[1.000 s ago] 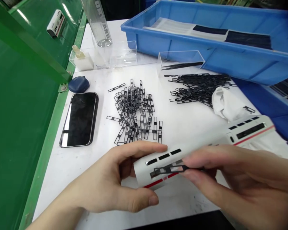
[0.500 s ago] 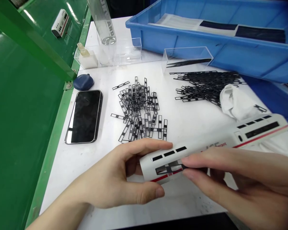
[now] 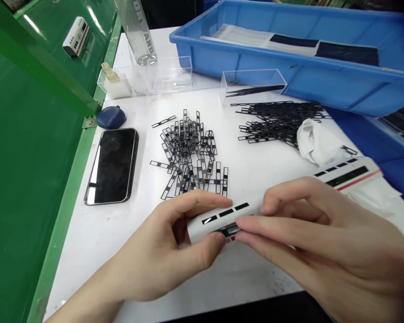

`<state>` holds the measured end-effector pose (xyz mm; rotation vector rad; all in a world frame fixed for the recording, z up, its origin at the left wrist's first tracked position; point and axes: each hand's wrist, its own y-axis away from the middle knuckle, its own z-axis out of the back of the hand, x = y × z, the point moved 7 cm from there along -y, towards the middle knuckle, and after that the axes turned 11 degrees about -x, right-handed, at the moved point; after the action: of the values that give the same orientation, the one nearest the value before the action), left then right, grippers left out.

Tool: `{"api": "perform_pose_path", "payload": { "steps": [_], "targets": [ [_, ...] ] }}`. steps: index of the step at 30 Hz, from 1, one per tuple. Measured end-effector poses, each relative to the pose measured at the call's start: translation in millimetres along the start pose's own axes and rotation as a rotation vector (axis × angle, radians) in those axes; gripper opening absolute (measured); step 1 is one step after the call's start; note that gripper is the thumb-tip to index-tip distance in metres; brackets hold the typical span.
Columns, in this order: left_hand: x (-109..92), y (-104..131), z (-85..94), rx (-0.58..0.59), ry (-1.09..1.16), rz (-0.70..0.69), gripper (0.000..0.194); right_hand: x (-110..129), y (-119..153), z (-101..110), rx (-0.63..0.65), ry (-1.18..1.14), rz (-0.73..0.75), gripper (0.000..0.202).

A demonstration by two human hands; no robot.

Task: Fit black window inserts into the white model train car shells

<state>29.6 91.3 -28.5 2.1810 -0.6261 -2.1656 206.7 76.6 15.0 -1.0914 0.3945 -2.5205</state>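
Note:
A white model train car shell (image 3: 256, 205) with black windows and a red stripe lies slanted across the front of the table. My left hand (image 3: 175, 244) is wrapped round its near left end, with the thumb pressing on its side. Between the thumb and index finger of my right hand (image 3: 309, 237) is a small black window frame strip (image 3: 229, 230), set against the opening in the shell's side. The fingers hide part of the strip, so I cannot tell how far it sits in. A pile of short black window frames (image 3: 188, 148) lies just beyond my left hand.
Longer black strips (image 3: 279, 119) lie beside a crumpled white cloth (image 3: 314, 141). A phone (image 3: 112, 166) and a dark blue case (image 3: 111, 117) are at left. Behind stand clear boxes (image 3: 252, 78), a bottle (image 3: 138, 33) and a blue bin (image 3: 289, 85). Another shell (image 3: 76, 37) rests on green.
My left thumb has moved up onto the shell's side near the strip. My right fingers have shifted left along the opening. The whole view has moved slightly.

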Motion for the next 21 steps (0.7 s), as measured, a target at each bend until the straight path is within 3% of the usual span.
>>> {"api": "perform_pose_path", "payload": {
  "steps": [4,7,9,12,14,16,21],
  "targets": [
    [-3.9,0.5,-3.3,-0.049,-0.087,-0.036,0.028,4.9,-2.7,-0.4,-0.018,-0.01,0.023,0.012],
    [-7.1,3.1,-1.9,-0.102,-0.12,-0.092,0.03,9.0,2.1,7.1,-0.11,-0.016,0.029,0.017],
    [-8.6,5.9,2.2,-0.16,-0.141,-0.145,0.031,4.8,11.3,18.4,-0.258,0.007,-0.072,0.014],
    [-9.5,11.4,10.5,-0.276,-0.134,-0.207,0.032,-8.9,29.6,25.9,-0.388,0.034,-0.371,0.012],
    [-11.6,15.8,12.7,-0.333,-0.085,-0.261,0.032,-10.1,33.8,15.4,-0.336,-0.092,-0.495,0.015],
    [-14.5,20.1,10.5,-0.354,-0.023,-0.322,0.036,-1.9,29.1,-0.1,-0.287,-0.351,-0.524,0.017],
    [-20.0,26.0,-1.3,-0.338,0.024,-0.431,0.05,14.8,19.8,-25.8,-0.373,-0.852,-0.608,0.025]
  ]
}}
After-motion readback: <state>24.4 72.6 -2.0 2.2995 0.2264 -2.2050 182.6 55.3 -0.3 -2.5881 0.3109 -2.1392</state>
